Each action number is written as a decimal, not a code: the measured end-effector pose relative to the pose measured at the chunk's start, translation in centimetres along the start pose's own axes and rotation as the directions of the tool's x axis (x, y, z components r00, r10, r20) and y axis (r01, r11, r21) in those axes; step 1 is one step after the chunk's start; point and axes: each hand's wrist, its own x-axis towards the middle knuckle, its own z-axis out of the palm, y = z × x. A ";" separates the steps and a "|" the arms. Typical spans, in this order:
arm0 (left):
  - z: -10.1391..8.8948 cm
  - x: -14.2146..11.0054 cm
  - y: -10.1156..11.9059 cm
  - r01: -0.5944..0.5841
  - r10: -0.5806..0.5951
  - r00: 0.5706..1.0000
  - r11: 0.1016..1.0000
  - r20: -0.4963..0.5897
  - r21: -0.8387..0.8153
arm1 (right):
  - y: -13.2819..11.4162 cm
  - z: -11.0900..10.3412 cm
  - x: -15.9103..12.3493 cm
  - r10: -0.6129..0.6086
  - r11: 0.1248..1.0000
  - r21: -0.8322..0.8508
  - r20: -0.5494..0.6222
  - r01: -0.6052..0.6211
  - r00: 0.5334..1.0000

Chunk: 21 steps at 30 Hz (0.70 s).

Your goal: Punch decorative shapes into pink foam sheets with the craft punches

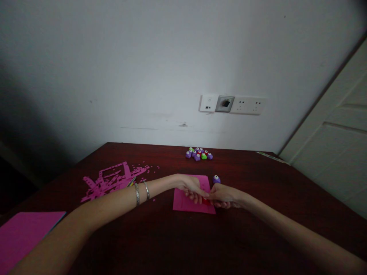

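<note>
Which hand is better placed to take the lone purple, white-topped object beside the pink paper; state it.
Probably the right hand: the purple object sits just beyond it, while the left hand lies farther off, over the pink paper. Both hands meet at something red.

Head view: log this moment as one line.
left hand: over pink sheet; right hand: meets left hand; red object: between hands, partly hidden; purple piece: beyond right hand; pink scraps: farther left

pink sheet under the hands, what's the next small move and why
Probably squeeze the small red item while keeping the pink sheet steady: the left hand and right hand come together at it, near the sheet's right edge, though they partly hide it.
</note>
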 end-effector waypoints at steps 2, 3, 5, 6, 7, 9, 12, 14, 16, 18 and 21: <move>-0.3 0.4 -0.1 0.021 -0.021 0.999 1.000 0.036 0.001 | -0.1 -0.3 0.2 0.020 1.000 -0.007 0.028 -0.020 0.999; -0.5 0.6 -0.2 0.029 -0.029 0.998 1.000 0.053 0.006 | -0.1 -0.4 0.3 0.026 1.000 -0.011 0.045 -0.025 0.999; -0.7 1.1 -0.3 0.033 -0.034 0.995 0.999 0.091 0.014 | 0.0 -0.7 0.6 0.030 0.999 -0.014 0.079 -0.029 0.996; -0.9 1.3 -0.4 0.028 -0.029 0.993 0.999 0.111 0.017 | 0.1 -0.8 0.7 0.035 0.999 -0.016 0.096 -0.034 0.995; -1.0 1.5 -0.5 0.019 -0.022 0.991 1.000 0.130 0.022 | 0.2 -1.0 0.8 0.044 0.999 -0.019 0.113 -0.042 0.993; -1.2 1.9 -0.6 0.008 -0.014 0.986 0.999 0.167 0.036 | 0.3 -1.1 0.8 0.065 0.998 -0.029 0.137 -0.062 0.988; -1.4 2.2 -0.7 0.010 -0.018 0.977 0.999 0.215 0.039 | 0.2 -1.2 0.7 0.082 0.996 -0.034 0.165 -0.077 0.983; -1.5 2.2 -0.6 0.026 -0.031 0.972 0.999 0.232 0.024 | 0.0 -1.3 0.6 0.082 0.997 -0.020 0.194 -0.080 0.978; -1.4 2.2 -0.4 0.042 -0.042 0.970 0.999 0.239 0.004 | -0.1 -1.3 0.5 0.073 0.997 -0.002 0.224 -0.074 0.972; -1.4 2.2 -0.3 0.046 -0.041 0.971 0.999 0.234 -0.017 | -0.2 -1.4 0.5 0.060 0.998 0.004 0.250 -0.063 0.966; -1.4 2.3 -0.4 0.030 -0.023 0.974 0.999 0.227 -0.029 | -0.2 -1.5 0.6 0.055 0.998 0.009 0.277 -0.059 0.959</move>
